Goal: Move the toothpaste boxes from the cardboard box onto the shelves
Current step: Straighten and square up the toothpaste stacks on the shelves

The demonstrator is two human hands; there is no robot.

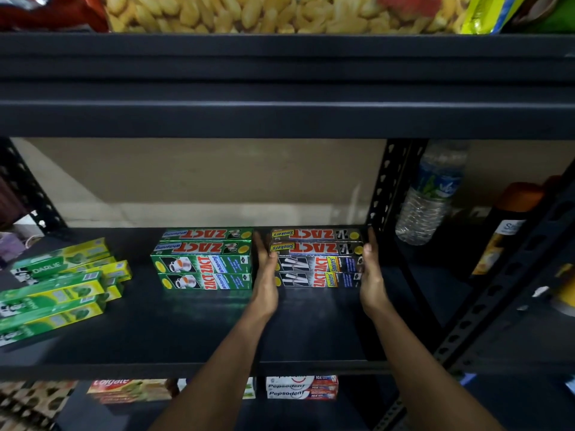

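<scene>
A stack of several silver-black Zact Smokers toothpaste boxes (317,259) rests on the dark shelf (186,325), toward its back right. My left hand (266,275) presses flat against the stack's left end and my right hand (371,272) against its right end, so both hands clamp it. Just left of my left hand stands a stack of green Zact Whitening boxes (203,259). Green-yellow Darlie boxes (59,284) lie piled at an angle at the shelf's left. The cardboard box is out of view.
A black perforated upright post (389,188) stands just right of my right hand. Beyond it are a water bottle (432,194) and an orange-capped can (504,231). Colgate (130,390) and Pepsodent boxes (300,387) sit on the shelf below. Snack bags (267,12) fill the shelf above.
</scene>
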